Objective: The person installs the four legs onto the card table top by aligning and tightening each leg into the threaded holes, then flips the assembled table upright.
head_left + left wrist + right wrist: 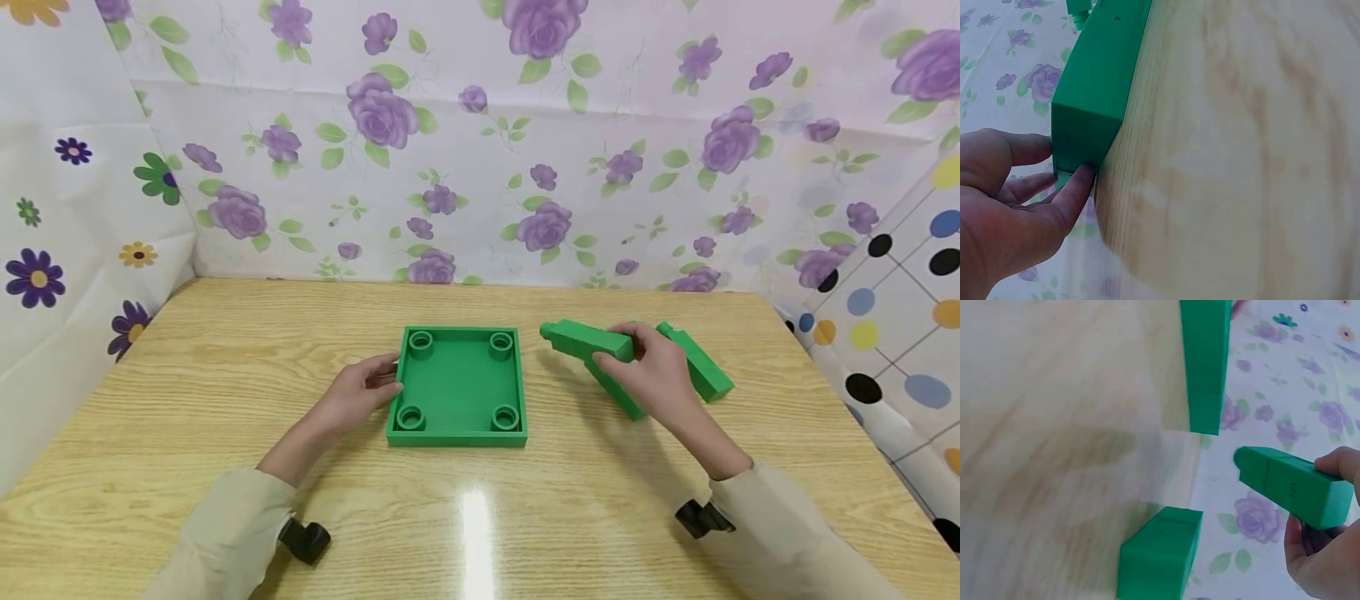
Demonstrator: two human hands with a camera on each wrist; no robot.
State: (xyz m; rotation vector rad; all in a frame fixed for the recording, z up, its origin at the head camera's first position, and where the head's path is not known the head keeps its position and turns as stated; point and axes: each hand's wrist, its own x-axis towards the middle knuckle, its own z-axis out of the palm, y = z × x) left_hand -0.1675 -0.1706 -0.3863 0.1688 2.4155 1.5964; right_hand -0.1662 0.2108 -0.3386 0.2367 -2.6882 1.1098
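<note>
A square green tray-like base lies on the table with its raised rim up and a round socket in each corner. My left hand rests at its left side, thumb and fingertips touching the outer wall; the left wrist view shows this contact near a corner of the base. To the right, my right hand grips the end of a green block-shaped leg, held tilted above the table, its round peg pointing left. A second green leg lies beneath it, partly hidden. Another green leg lies right of the hand.
The wooden table ends at the back against a flowered cloth. Patterned sheets also hang at the left and right. A small green bit shows behind the right hand. Black straps with small devices are on both sleeves.
</note>
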